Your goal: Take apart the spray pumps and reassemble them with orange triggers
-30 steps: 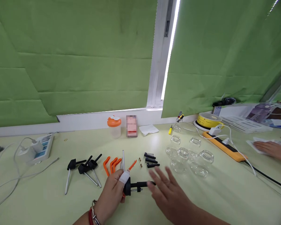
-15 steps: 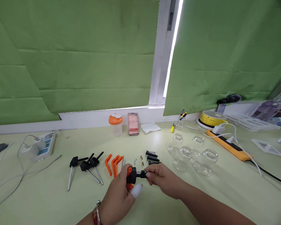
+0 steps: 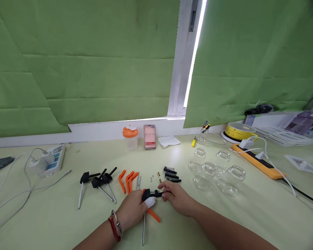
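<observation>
My left hand [image 3: 135,206], its thumb tip wrapped in white, is closed round a black plastic head [image 3: 146,195]. An orange bent lever [image 3: 153,215] sticks out below that hand, and a metal tube [image 3: 144,231] points down toward the table's front edge. My right hand [image 3: 176,198] pinches a slim black plunger-like piece [image 3: 158,194] at the head's right side. The two parts meet in line between my hands; how deep the piece sits inside is hidden. Just beyond my right hand lie several black pieces with springs [image 3: 170,173].
Several black heads with metal tubes [image 3: 96,182] and orange levers [image 3: 127,180] lie left of centre. Tiny parts [image 3: 159,174] are scattered ahead. Clear bottles [image 3: 210,173] stand at right, near an orange power strip [image 3: 261,163]. An orange-lidded cup [image 3: 130,139] and phone [image 3: 149,137] are behind.
My left hand has turned the head, so the metal tube and orange lever now show below it. The left thumb has come up against the head. Both hands keep their hold.
</observation>
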The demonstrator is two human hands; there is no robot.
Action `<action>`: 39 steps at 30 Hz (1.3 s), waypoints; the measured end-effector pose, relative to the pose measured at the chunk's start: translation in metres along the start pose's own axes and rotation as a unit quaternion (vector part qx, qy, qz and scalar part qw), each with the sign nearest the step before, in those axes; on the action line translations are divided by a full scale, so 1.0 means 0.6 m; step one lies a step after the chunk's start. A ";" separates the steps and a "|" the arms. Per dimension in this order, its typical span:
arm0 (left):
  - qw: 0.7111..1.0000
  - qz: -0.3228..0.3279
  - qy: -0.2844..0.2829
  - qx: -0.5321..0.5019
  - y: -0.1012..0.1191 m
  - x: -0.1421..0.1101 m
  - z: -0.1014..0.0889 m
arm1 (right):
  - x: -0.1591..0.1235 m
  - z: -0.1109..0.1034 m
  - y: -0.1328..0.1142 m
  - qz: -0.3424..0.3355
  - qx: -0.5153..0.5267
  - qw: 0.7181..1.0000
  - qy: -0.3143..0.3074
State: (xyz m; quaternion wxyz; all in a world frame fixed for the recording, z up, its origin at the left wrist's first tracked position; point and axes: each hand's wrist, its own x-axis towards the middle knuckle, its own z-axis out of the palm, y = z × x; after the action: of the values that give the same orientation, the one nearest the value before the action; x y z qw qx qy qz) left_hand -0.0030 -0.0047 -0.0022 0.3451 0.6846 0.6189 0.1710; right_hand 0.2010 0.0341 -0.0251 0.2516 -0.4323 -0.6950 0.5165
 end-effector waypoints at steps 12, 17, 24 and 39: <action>1.000 -0.012 -0.004 0.009 0.004 0.001 0.006 | 0.018 0.005 -0.001 -0.003 0.005 1.000 -0.002; 0.999 -0.009 -0.016 0.033 0.009 0.006 0.002 | 0.018 0.014 -0.001 -0.005 -0.014 1.000 0.015; 1.000 -0.016 -0.012 0.019 0.001 0.016 -0.005 | 0.041 0.032 -0.002 0.000 -0.026 0.999 0.026; 0.993 -0.042 -0.058 -0.089 0.000 0.017 -0.010 | 0.044 0.028 0.003 -0.027 -0.025 0.999 0.029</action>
State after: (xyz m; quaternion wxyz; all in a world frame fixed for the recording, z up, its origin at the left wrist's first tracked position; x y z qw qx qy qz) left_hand -0.0054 0.0067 0.0003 0.4468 0.6338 0.6080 0.1703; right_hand 0.1751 0.0483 -0.0348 0.2749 -0.4338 -0.7116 0.4795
